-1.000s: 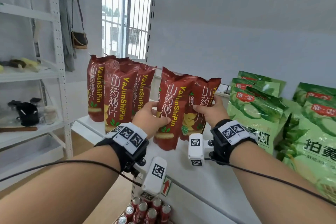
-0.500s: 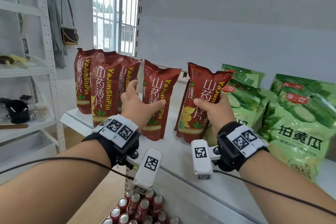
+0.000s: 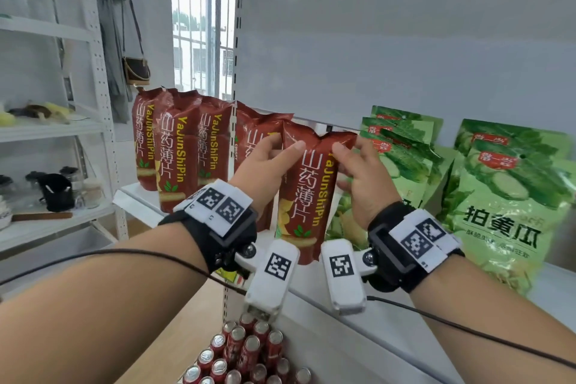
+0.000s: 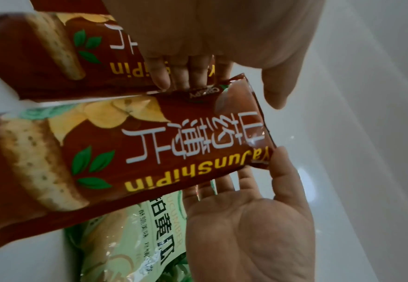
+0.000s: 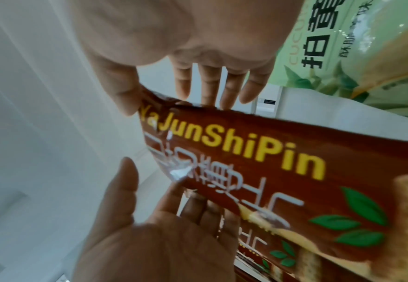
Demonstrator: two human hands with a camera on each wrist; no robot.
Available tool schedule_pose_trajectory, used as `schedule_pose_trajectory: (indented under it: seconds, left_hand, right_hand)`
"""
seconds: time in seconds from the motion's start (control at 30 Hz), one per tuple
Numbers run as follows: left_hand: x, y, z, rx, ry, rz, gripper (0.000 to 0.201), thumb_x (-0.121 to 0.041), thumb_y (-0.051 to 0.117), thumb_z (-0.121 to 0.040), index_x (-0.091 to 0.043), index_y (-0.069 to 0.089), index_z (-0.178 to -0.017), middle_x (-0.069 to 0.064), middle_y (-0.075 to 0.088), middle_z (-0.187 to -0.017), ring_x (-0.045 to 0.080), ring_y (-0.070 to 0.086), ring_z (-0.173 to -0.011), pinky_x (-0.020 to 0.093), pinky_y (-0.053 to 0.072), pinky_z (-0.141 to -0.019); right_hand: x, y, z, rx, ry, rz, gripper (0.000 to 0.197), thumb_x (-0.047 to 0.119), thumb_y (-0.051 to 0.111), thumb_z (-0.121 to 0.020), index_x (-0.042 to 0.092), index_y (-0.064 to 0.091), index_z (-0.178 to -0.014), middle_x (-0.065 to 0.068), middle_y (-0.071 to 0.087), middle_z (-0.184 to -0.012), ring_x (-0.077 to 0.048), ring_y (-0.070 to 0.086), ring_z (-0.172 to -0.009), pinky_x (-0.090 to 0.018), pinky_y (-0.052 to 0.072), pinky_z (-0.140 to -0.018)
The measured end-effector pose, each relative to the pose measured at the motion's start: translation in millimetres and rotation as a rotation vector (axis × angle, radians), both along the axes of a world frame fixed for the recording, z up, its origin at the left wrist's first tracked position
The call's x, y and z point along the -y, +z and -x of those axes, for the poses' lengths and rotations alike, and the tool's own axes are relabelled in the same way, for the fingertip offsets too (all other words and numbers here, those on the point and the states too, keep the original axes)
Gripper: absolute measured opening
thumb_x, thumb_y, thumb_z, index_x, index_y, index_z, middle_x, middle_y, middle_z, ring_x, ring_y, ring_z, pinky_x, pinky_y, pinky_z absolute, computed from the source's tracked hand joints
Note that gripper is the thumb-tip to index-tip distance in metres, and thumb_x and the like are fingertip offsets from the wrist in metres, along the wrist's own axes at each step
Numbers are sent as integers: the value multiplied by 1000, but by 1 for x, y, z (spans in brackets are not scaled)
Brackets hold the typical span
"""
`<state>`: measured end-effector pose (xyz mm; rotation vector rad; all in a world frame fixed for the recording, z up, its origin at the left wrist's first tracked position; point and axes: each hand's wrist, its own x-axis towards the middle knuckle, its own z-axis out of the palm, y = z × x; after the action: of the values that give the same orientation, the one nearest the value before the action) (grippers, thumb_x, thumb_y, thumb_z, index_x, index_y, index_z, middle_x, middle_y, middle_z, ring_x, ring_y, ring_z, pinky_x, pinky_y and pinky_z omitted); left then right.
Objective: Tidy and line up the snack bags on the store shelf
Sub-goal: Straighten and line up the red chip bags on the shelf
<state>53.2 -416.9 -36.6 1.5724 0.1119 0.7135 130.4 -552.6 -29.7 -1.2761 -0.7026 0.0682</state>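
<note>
A red snack bag (image 3: 308, 193) stands upright at the front of the white shelf (image 3: 137, 196). My left hand (image 3: 274, 153) pinches its top-left corner, thumb in front and fingers behind. My right hand (image 3: 352, 162) pinches the top-right corner the same way. A second red bag (image 3: 252, 131) stands right behind it, partly hidden. Three more red bags (image 3: 174, 153) stand in a close group to the left. In the left wrist view my left hand's fingers (image 4: 186, 76) lie between the held bag (image 4: 174, 145) and the second one (image 4: 53, 57). The right wrist view shows my right thumb (image 5: 125, 103) on the bag (image 5: 270, 171).
Green cucumber snack bags (image 3: 511, 196) lean in stacks on the right, the nearest stack (image 3: 402, 146) just behind my right hand. Red drink cans (image 3: 246, 352) fill the level below. A white rack (image 3: 46, 134) with odds and ends stands at the left, and a handbag (image 3: 135, 72) hangs by the window.
Each hand held its own red bag at mid-height. My left hand has let go of its bag, and both hands now hold the top of one bag, brought in front of the other.
</note>
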Motion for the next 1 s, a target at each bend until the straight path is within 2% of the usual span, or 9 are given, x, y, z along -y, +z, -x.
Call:
schedule_pose_trajectory:
  seconds: [0.07, 0.13, 0.23, 0.33, 0.43, 0.57, 0.73, 0.87, 1.0]
  left_hand:
    - [5, 7, 0, 9, 18, 11, 43, -43, 63, -87, -24, 52, -125, -14, 73, -89, -7, 67, -73, 8, 48, -53]
    - [9, 11, 0, 13, 38, 55, 37, -38, 65, -86, -23, 58, -119, -1, 74, -95, 10, 72, -80, 25, 58, -66]
    - [16, 15, 2, 47, 27, 100, 22, -28, 69, -83, -20, 63, -102, 9, 74, -91, 27, 72, -82, 48, 58, -79]
    - [25, 16, 0, 71, 34, 90, 22, -30, 72, -77, -21, 64, -95, 9, 74, -89, 31, 72, -82, 53, 57, -80]
    - [34, 16, -3, 84, 13, 100, 35, -37, 70, -70, -23, 62, -101, 7, 74, -90, 29, 72, -84, 50, 57, -79]
    - [40, 7, 2, -36, -26, 0, 55, -43, 66, -72, -26, 54, -123, 0, 71, -103, 15, 70, -90, 29, 54, -69]
    - [50, -6, 7, -289, -75, -15, 22, -8, 58, -85, -16, 62, -106, 6, 71, -89, 19, 69, -75, 27, 54, -63]
    - [57, -7, 6, -277, -12, -21, 11, -19, 64, -88, -17, 64, -98, 9, 72, -97, 24, 69, -84, 28, 55, -66]
    - [62, -5, 0, -236, 50, 55, 26, -31, 62, -90, -17, 59, -111, 8, 69, -98, 21, 66, -80, 26, 52, -58]
  right_hand:
    - [4, 7, -1, 14, 8, 8, 4, 26, 56, -92, 23, 57, -89, 14, 69, -76, -1, 64, -69, -26, 44, -65]
    - [8, 9, -1, 34, 17, 26, 13, 25, 53, -94, 22, 59, -84, 15, 68, -68, 1, 63, -62, -21, 46, -58]
    - [16, 6, -2, 64, 30, 24, 16, 25, 51, -95, 22, 61, -83, 15, 69, -69, 1, 63, -63, -16, 49, -54]
    - [25, 0, -2, 82, 110, 53, 8, 14, 61, -88, 21, 59, -92, 13, 70, -80, -1, 66, -72, -21, 53, -63]
    - [31, -7, 0, 66, 159, 85, 28, 0, 65, -81, 21, 56, -97, 3, 68, -89, -10, 67, -79, -28, 57, -74]
    - [41, -8, -7, 25, 64, 26, 21, 6, 67, -82, 22, 58, -93, 3, 69, -90, -11, 67, -79, -31, 55, -75]
    - [50, -11, -19, -100, 39, -80, 19, 11, 67, -84, 20, 58, -99, 9, 72, -79, -6, 69, -69, -25, 53, -62]
    - [55, -21, -20, -203, 80, -105, 37, 15, 67, -84, 13, 48, -115, -2, 70, -91, -12, 68, -72, -24, 53, -58]
    - [58, -36, -22, -310, 184, -7, 21, 6, 63, -84, 14, 49, -98, -5, 68, -85, -15, 67, -65, -27, 53, -54]
